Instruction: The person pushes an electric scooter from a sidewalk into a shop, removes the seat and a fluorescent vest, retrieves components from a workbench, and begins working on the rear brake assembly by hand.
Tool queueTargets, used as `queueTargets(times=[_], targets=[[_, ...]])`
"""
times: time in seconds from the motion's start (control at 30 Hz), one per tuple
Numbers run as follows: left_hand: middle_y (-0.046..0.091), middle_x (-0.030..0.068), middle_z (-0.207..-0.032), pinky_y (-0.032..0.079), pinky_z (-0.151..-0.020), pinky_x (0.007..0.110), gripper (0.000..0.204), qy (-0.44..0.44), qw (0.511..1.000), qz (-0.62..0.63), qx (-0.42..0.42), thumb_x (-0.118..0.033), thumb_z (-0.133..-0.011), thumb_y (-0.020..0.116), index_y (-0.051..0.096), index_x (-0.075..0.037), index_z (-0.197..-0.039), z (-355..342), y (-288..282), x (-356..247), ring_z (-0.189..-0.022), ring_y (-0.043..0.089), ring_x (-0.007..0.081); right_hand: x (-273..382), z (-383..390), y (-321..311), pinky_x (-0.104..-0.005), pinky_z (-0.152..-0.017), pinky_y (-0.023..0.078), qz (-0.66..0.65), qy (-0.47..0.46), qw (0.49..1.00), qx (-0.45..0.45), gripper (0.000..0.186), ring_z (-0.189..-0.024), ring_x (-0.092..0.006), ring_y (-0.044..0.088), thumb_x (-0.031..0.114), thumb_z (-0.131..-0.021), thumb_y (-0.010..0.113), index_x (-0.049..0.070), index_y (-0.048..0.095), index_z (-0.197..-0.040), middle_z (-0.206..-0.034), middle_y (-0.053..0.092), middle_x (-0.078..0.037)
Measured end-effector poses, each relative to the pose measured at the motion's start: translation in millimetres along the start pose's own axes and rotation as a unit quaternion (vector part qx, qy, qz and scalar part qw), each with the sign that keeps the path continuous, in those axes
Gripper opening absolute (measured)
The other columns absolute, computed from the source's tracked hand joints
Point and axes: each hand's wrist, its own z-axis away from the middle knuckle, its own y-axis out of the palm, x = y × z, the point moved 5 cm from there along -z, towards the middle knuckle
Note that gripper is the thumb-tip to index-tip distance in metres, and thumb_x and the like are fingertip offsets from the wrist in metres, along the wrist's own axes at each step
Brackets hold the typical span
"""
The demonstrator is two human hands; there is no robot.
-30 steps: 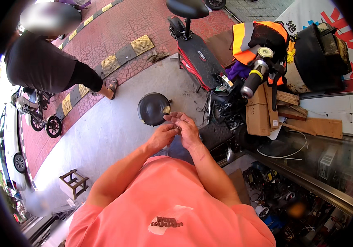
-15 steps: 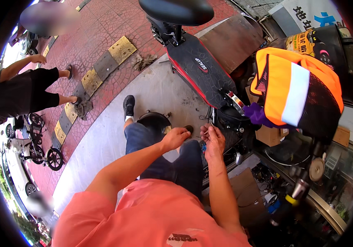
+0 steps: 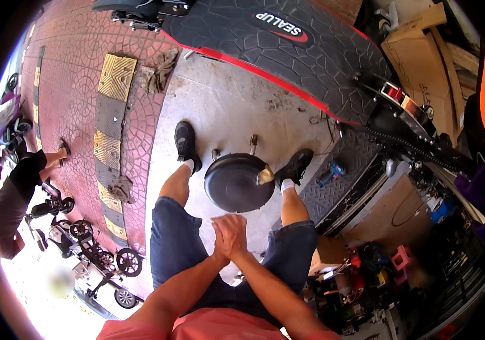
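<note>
In front of my lap, both hands are together over my bent legs. My right hand (image 3: 234, 231) is closed and lies over my left hand (image 3: 218, 245), whose fingers are mostly hidden. Whether anything small is between them cannot be seen. Just beyond them is a low round black stool (image 3: 238, 184) with casters, between my shoes. A torn yellowish patch marks its seat edge. Farther out stands an electric scooter, its black textured deck (image 3: 265, 42) edged in red. Neither hand touches the stool or the scooter.
At right are a dark ramp plate (image 3: 333, 187) with a blue-green tool (image 3: 332, 173), a cardboard box (image 3: 423, 73) and heaped tools and parts (image 3: 361, 277). Yellow-black curb ramps (image 3: 109, 141) and rags lie left. A person in black (image 3: 13, 198) and parked bikes (image 3: 92, 249) are farther left.
My hands were apart, the right pinching something small and thin; now they are pressed together. My view has shifted lower and closer to the stool and scooter deck. The other person appears farther away.
</note>
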Motion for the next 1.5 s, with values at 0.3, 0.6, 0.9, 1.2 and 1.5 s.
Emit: queueTargets(times=[0.3,0.6,0.9,1.2,1.5], targets=[[0.070,0.0107,-0.079,0.054,-0.062,0.039,0.029,0.181,0.964,-0.195,-0.002,-0.026,-0.099,0.054,0.073,-0.004,-0.100,77.9,19.9,-13.3,-0.071,0.069,0.0258,60.7,69.4,-75.7,-0.0434,-0.093,0.041,-0.010,0.131,0.989,-0.073,0.019,-0.102,-0.0288,0.061,0.022,-0.097,0.063,0.010,0.074,-0.108,-0.107,0.069,-0.006],[0.045,-0.0004,-0.063,0.039,-0.049,0.028,0.031,0.203,0.971,0.116,0.047,-0.016,-0.098,0.043,0.068,0.002,-0.103,-112.0,124.4,-227.3,-0.051,0.037,0.0082,-192.2,-117.7,-46.4,-0.0319,-0.067,0.052,-0.305,0.274,0.879,-0.243,0.021,-0.075,-0.0166,0.065,0.016,-0.100,0.064,0.003,0.075,-0.111,-0.087,0.073,-0.009],[0.068,0.0084,-0.081,0.051,-0.072,0.028,0.021,0.659,0.728,-0.164,0.092,-0.015,-0.097,0.053,0.066,0.001,-0.098,-162.0,214.2,-278.4,-0.079,0.061,0.0103,-294.8,-216.0,-49.1,-0.0317,-0.082,0.054,-0.419,0.007,0.840,-0.346,0.028,-0.091,-0.0170,0.069,0.026,-0.103,0.060,0.003,0.072,-0.115,-0.102,0.076,-0.007],[0.071,0.0206,-0.085,0.054,-0.067,0.046,0.029,0.830,0.325,-0.454,-0.018,-0.034,-0.092,0.069,0.063,-0.006,-0.097,15.2,330.5,-336.2,-0.076,0.070,0.0400,-235.1,-149.1,-77.6,-0.0274,-0.064,0.054,-0.545,-0.046,0.763,-0.343,0.012,-0.065,-0.0122,0.063,0.012,-0.104,0.062,0.004,0.059,-0.112,-0.090,0.070,-0.007],[0.074,0.0225,-0.099,0.055,-0.087,0.051,0.044,0.734,0.251,-0.621,-0.108,-0.047,-0.096,0.059,0.066,-0.008,-0.113,17.6,389.6,-369.0,-0.101,0.070,0.0410,-188.9,-46.4,-126.8,-0.0288,-0.067,0.055,-0.583,-0.080,0.758,-0.281,0.011,-0.069,-0.0133,0.066,0.012,-0.101,0.066,0.003,0.062,-0.108,-0.093,0.072,-0.008]])
